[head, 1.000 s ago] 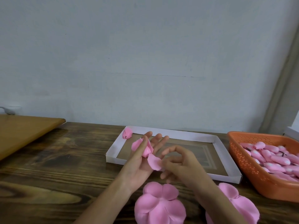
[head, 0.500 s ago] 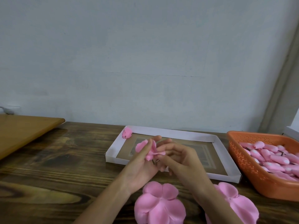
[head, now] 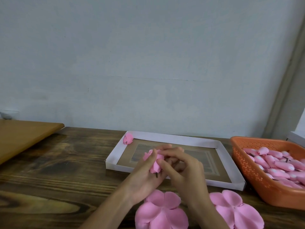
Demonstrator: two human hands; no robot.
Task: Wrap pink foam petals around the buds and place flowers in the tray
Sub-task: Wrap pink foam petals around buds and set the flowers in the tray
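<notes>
My left hand [head: 145,177] cradles a pink foam flower [head: 156,163] with a short dark stem, its thumb lying against the petals. My right hand [head: 183,169] curls over the flower from the right and presses a petal onto it. Both hands hover over the near left edge of a shallow white-rimmed tray [head: 222,154]. One finished pink flower [head: 128,138] lies in the tray's far left corner. Two flat piles of pink foam petals lie on the table near me, a left pile [head: 160,210] and a right pile [head: 236,209].
An orange perforated basket [head: 247,164] holding several pink buds [head: 280,164] stands at the right. A light wooden board [head: 24,138] lies at the far left on the dark wooden table [head: 57,171]. A grey wall rises behind.
My right hand brought a loose petal from below the flower up against it, and both hands closed around the flower, which now looks fuller.
</notes>
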